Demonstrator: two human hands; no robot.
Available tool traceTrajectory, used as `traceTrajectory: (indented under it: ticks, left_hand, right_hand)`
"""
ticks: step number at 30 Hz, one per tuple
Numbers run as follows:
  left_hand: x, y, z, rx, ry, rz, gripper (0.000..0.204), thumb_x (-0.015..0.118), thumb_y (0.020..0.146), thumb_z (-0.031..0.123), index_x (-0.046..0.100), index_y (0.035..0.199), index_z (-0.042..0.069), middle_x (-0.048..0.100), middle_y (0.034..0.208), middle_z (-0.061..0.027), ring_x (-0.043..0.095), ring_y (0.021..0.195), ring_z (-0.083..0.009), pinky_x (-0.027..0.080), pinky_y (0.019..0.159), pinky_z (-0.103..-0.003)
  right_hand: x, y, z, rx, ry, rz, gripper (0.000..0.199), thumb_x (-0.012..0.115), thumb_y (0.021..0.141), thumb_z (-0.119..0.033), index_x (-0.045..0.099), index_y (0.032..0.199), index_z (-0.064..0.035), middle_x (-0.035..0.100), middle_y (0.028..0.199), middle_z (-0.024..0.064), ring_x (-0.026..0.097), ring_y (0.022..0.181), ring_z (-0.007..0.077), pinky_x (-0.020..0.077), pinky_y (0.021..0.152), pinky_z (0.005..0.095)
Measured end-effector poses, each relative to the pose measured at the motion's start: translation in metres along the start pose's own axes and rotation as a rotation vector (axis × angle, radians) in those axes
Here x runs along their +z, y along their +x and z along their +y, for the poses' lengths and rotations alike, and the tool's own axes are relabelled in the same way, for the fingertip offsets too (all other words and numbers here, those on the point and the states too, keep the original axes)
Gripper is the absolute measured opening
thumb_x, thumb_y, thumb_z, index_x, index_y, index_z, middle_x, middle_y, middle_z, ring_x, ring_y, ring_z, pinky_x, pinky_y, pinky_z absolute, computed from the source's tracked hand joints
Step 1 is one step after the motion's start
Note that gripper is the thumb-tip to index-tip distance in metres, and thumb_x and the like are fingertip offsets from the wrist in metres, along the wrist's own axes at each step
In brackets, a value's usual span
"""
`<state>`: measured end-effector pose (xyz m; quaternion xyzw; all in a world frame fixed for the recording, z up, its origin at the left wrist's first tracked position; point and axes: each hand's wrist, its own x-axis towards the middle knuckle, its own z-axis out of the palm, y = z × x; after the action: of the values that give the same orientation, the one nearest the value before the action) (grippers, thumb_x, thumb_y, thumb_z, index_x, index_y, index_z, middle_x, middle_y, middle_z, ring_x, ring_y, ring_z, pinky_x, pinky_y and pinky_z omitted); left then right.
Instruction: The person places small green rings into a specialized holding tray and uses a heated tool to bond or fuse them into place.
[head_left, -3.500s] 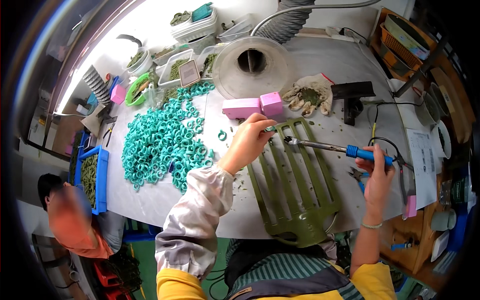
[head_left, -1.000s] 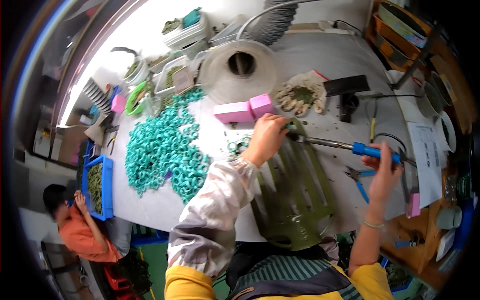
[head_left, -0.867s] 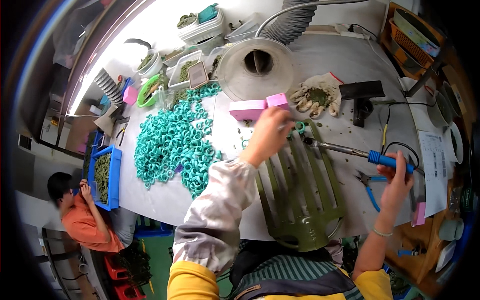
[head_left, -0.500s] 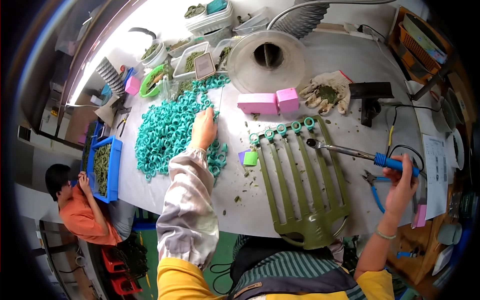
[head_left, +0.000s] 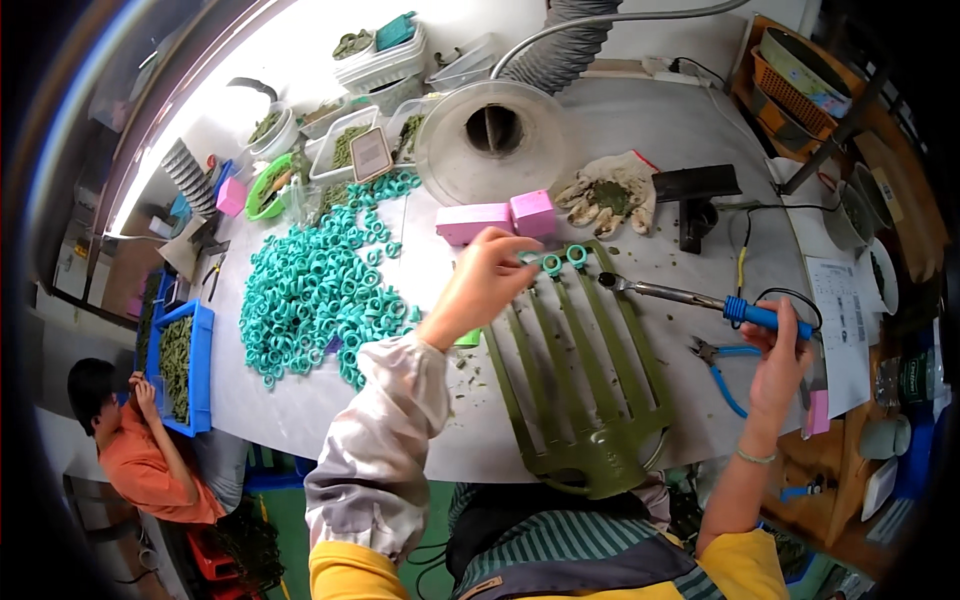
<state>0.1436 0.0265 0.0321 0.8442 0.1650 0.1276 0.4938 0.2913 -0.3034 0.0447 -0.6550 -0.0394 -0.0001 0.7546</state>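
Note:
A green plastic part [head_left: 585, 440] with long parallel bars lies in front of me on the table. Teal rings [head_left: 577, 254] sit on the far ends of its bars. My left hand [head_left: 485, 285] is over the far left end of this part, fingers pinched on a slightly blurred teal ring at the tips; the hand hides the bar ends beneath it. In my right hand [head_left: 778, 355] is a soldering iron [head_left: 690, 297], gripped by its blue handle. The iron's dark tip hovers over the part's right bars. Left of the part spreads a heap of teal rings [head_left: 310, 295].
Pink blocks [head_left: 475, 222], a clear funnel hood [head_left: 490, 165] and a soiled glove [head_left: 610, 195] lie beyond the part. Blue-handled cutters [head_left: 728, 375] are near my right hand. At far left, another person [head_left: 150, 450] sits by a blue bin [head_left: 205, 370].
My left hand has moved right, from the ring heap to the green part's far end. The right hand still holds the soldering iron. The whole view has shifted slightly.

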Motion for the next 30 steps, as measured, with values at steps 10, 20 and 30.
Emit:
traceTrajectory:
  ticks: [10,20,30]
  left_hand:
    - [0.085,0.053,-0.002,0.367,0.398,0.122,0.028,0.071,0.081,0.003,0.069,0.109,0.004,0.067,0.108,-0.0137,0.063,0.096,-0.0332,0.051,0.086,-0.038]
    - [0.092,0.066,-0.012,0.39,0.429,0.088,0.029,0.071,0.076,0.002,0.07,0.105,0.002,0.068,0.105,-0.015,0.06,0.1,-0.0364,0.049,0.088,-0.041]
    - [-0.009,0.018,-0.034,0.234,0.38,0.291,0.009,0.068,0.086,0.006,0.066,0.093,0.002,0.064,0.087,-0.0142,0.066,0.08,-0.0295,0.053,0.074,-0.033]
  right_hand:
    - [0.005,0.014,0.018,-0.013,0.042,-0.001,0.034,0.062,0.095,-0.029,0.07,0.088,0.0039,0.07,0.075,0.0102,0.07,0.062,0.0169,0.0578,0.06,0.0257]
    - [0.007,0.017,0.023,-0.01,-0.008,-0.022,0.035,0.059,0.097,-0.029,0.069,0.091,0.0036,0.07,0.077,0.0112,0.07,0.063,0.0177,0.0582,0.061,0.027]
    - [-0.021,0.009,0.01,0.011,0.08,0.019,0.034,0.065,0.093,-0.031,0.069,0.084,0.0016,0.067,0.072,0.0078,0.066,0.057,0.0138,0.0542,0.057,0.0241]
